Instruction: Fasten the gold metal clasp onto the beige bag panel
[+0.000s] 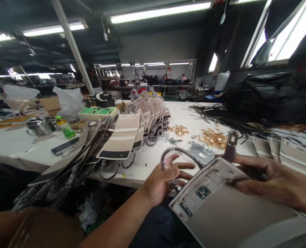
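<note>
A beige bag panel (235, 213) with dark logo patches is tilted at the front right. My right hand (269, 181) grips its upper edge, thumb on the face. A short dark strap with a metal fitting (231, 146) sticks up from that edge beside my right fingers. From the panel's left side curves a plastic-wrapped bag handle (180, 150). My left hand (165, 175) is at this loop, its fingers spread and reaching through it, with no firm grip visible. Part of the panel runs out of view at the bottom.
Stacked beige bag panels (120, 134) with wrapped handles fill the table's left middle. Behind my hands lie gold fittings (215, 138) and grey metal pieces (200, 151). More panels (295, 153) and black straps (212, 112) are at right; a bottle (65, 127) and metal cup (40, 126) at left.
</note>
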Demonstrator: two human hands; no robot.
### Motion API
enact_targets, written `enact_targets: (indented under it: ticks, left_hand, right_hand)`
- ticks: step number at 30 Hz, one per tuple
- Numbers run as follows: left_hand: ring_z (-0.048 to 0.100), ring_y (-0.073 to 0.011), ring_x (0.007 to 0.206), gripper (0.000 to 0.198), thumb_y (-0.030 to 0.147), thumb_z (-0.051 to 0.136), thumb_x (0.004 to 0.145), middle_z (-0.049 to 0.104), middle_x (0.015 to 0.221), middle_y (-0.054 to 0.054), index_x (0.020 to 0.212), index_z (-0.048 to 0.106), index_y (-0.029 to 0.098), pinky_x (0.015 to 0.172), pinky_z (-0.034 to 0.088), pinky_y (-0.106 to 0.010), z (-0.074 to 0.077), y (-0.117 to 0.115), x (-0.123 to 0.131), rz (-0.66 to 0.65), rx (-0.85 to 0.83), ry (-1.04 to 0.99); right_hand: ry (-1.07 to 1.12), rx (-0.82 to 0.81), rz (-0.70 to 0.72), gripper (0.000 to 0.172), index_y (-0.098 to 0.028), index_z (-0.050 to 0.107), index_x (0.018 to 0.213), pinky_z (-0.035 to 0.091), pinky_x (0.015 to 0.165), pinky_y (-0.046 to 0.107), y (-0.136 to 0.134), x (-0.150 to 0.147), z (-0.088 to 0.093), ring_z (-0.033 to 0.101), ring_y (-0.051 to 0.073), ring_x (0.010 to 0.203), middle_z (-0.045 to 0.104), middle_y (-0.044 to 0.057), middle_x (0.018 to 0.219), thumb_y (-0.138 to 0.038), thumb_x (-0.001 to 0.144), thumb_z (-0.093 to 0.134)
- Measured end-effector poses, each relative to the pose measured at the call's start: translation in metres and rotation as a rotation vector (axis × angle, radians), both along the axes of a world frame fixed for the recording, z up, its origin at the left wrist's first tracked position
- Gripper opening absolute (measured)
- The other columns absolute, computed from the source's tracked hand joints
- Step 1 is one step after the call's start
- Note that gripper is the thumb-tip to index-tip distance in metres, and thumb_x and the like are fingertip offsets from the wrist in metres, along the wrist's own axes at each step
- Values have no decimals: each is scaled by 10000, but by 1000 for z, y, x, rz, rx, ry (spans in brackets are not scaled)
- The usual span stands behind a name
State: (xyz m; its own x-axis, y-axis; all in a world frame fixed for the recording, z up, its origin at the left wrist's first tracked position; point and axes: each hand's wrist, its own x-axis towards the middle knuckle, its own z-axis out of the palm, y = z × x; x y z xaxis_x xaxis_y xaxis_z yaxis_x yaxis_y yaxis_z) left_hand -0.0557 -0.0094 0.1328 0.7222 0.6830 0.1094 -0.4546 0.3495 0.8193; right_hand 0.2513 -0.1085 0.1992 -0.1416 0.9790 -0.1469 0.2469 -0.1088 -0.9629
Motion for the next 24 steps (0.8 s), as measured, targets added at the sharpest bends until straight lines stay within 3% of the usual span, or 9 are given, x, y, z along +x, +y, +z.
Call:
enact_targets:
  ticks: [2,4,7,10,14,17,21,24]
  left_hand:
    - [729,-280,1081,799,460,975,688,712,1330,-183,1366,676,160,907,553,-348,-38,-6,5,-170,-183,-17]
    - [733,-280,1067,793,403,1010,625,741,1278,-182,1319,732,139,929,543,-348,-79,-19,9,-174,-254,32]
    - [750,-280,961,816,362,1044,551,790,1136,-161,1285,764,144,901,551,-383,-132,-42,12,-6,-333,199]
    - [734,-251,811,706,449,1041,510,805,985,-148,1088,815,110,802,553,-373,-167,-55,17,176,-434,345]
    - [690,-216,698,627,539,995,515,785,839,-132,905,812,83,707,521,-333,-184,-53,29,288,-512,413]
    - [677,-206,685,586,523,981,520,772,790,-109,870,797,91,694,506,-316,-187,-46,41,386,-546,412]
    - [659,-193,655,522,517,951,573,762,765,-90,843,776,107,672,505,-311,-187,-44,58,453,-577,392]
    - [641,-175,642,475,493,935,605,745,739,-72,833,770,110,659,499,-298,-183,-43,66,489,-586,410]
  right_hand:
    - [31,-145,90,753,-287,609,1559,669,867,397,10,-11,-10,772,375,1055,785,91,1244,-464,880,883]
    - [28,-222,141,796,-249,598,1569,632,927,410,22,-18,-29,738,385,1112,785,99,1205,-498,869,885]
    - [-90,-208,165,792,-191,650,1519,594,805,360,40,-20,-70,720,331,975,770,84,1030,-548,848,875]
    - [-242,-166,180,720,-182,690,1471,478,636,289,59,-16,-112,632,217,760,677,22,845,-553,870,833]
    - [-410,-53,157,598,-208,721,1423,439,598,281,91,-13,-150,607,191,683,645,-12,770,-492,900,784]
    - [-565,69,57,489,-225,808,1247,468,590,293,110,-11,-162,641,206,645,697,1,734,-522,859,802]
    - [-580,241,-321,458,-221,825,976,475,571,319,104,-14,-151,648,222,619,723,36,735,-660,876,743]
    - [-350,305,-603,378,-233,758,837,476,536,312,82,-31,-134,615,207,587,670,17,675,-605,883,806]
